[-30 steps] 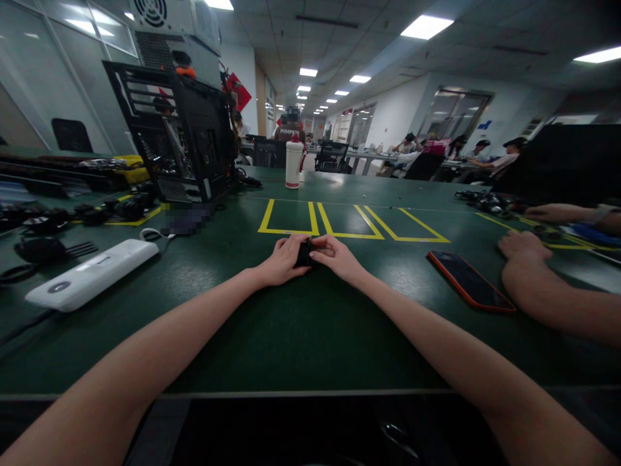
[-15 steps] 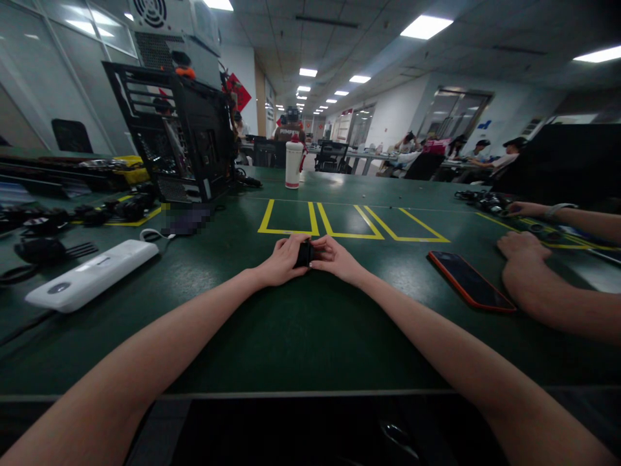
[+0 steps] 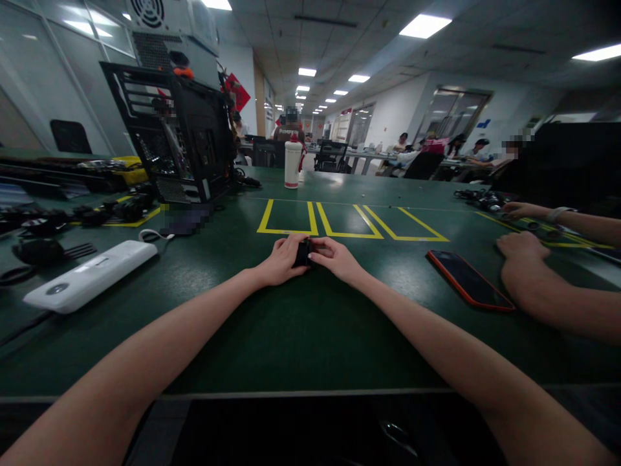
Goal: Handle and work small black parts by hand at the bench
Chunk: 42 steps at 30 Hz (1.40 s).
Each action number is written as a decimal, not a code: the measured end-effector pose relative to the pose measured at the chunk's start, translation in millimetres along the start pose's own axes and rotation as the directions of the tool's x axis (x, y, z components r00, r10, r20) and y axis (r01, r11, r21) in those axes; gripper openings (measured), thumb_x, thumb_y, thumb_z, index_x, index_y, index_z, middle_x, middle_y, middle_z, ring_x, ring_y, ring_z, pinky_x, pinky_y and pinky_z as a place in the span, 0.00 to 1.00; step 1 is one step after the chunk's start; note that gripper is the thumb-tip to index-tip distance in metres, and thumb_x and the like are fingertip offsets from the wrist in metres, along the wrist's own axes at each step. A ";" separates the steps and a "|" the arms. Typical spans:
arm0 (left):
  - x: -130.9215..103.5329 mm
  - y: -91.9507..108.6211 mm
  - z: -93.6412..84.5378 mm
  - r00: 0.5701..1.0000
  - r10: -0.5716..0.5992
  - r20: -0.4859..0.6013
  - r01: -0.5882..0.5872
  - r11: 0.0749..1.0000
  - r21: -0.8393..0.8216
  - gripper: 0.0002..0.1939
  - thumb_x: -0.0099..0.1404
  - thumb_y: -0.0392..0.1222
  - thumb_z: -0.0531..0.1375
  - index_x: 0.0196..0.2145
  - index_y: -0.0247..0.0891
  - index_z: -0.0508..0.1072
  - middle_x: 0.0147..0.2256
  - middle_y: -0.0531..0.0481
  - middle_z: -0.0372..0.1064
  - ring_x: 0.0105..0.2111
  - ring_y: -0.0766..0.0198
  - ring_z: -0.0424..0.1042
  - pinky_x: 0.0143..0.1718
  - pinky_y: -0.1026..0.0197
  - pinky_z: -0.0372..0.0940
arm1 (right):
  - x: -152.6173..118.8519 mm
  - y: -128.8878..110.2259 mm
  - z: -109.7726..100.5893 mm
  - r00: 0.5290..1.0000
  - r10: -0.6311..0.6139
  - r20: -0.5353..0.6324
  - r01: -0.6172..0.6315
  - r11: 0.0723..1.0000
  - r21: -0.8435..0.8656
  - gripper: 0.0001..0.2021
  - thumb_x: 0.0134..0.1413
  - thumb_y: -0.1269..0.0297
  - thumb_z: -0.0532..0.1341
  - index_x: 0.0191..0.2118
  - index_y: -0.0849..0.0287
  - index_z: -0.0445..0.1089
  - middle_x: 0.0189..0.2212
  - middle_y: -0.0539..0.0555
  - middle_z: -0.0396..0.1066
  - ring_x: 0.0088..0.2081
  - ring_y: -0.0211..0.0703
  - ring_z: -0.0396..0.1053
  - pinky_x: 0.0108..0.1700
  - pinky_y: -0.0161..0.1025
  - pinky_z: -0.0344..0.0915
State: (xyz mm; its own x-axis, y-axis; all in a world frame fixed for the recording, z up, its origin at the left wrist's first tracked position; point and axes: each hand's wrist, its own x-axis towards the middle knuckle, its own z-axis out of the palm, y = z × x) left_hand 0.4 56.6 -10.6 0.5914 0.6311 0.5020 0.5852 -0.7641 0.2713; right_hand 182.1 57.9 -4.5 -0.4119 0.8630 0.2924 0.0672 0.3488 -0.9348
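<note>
Between my two hands is a small black block-shaped object (image 3: 303, 254), partly covered by fingers, so its exact kind does not show. My left hand (image 3: 283, 261) wraps round it from the left, fingers over its far side and thumb along its near side. From the right, my right hand (image 3: 334, 257) pinches at its edge with thumb and fingers. Both hands stay low over the green table (image 3: 310, 323), just in front of the yellow tape outlines (image 3: 317, 234).
A white power strip (image 3: 92, 275) lies at left, near an open black computer case (image 3: 189, 142). A white bottle (image 3: 292, 165) stands behind the tape. At right are an orange-edged phone (image 3: 469, 279) and another person's hands (image 3: 524, 249) by cables (image 3: 485, 202).
My right thumb and fingertips have shifted slightly on the black object's right edge. My left hand keeps its hold, and the view has moved only a little.
</note>
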 end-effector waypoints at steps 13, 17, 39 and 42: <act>0.0 1.2 -0.9 1.000 0.009 -0.004 -0.010 1.000 -0.015 0.31 0.55 0.41 0.57 0.52 0.39 0.47 0.51 0.41 0.52 0.53 0.53 0.54 0.51 0.48 0.50 | -0.7 2.1 -0.2 0.998 -0.054 0.028 0.053 0.998 0.037 0.12 0.42 0.65 0.63 0.36 0.57 0.62 0.36 0.50 0.65 0.40 0.38 0.67 0.48 0.43 0.63; -0.4 1.2 -1.4 1.000 0.019 -0.002 -0.019 1.000 -0.015 0.30 0.55 0.41 0.57 0.52 0.39 0.47 0.51 0.41 0.52 0.53 0.52 0.53 0.51 0.48 0.49 | 0.9 1.3 1.3 0.999 -0.037 0.003 0.037 0.999 0.031 0.14 0.41 0.66 0.63 0.36 0.57 0.61 0.36 0.50 0.65 0.40 0.39 0.67 0.49 0.45 0.63; -0.4 -0.7 0.7 1.000 0.007 -0.007 -0.007 1.000 -0.008 0.31 0.55 0.42 0.57 0.53 0.38 0.46 0.50 0.41 0.53 0.52 0.53 0.54 0.51 0.49 0.49 | 0.4 3.4 4.9 0.998 0.026 -0.054 -0.023 0.998 0.061 0.17 0.40 0.67 0.63 0.39 0.58 0.61 0.38 0.52 0.65 0.41 0.40 0.67 0.48 0.46 0.62; -0.1 -0.8 0.5 1.000 0.003 -0.004 -0.003 1.000 -0.013 0.30 0.55 0.42 0.57 0.52 0.38 0.47 0.51 0.41 0.52 0.52 0.53 0.54 0.51 0.48 0.49 | -0.6 5.3 4.1 1.000 0.024 -0.010 -0.023 0.998 0.063 0.17 0.41 0.68 0.63 0.40 0.58 0.61 0.40 0.53 0.65 0.43 0.41 0.66 0.50 0.47 0.61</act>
State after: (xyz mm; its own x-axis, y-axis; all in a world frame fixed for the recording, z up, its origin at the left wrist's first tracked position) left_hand 0.2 57.2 -11.3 0.5910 0.6284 0.5057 0.5762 -0.7677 0.2805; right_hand 179.0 57.8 -10.4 -0.4013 0.8746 0.2721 0.0196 0.3052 -0.9521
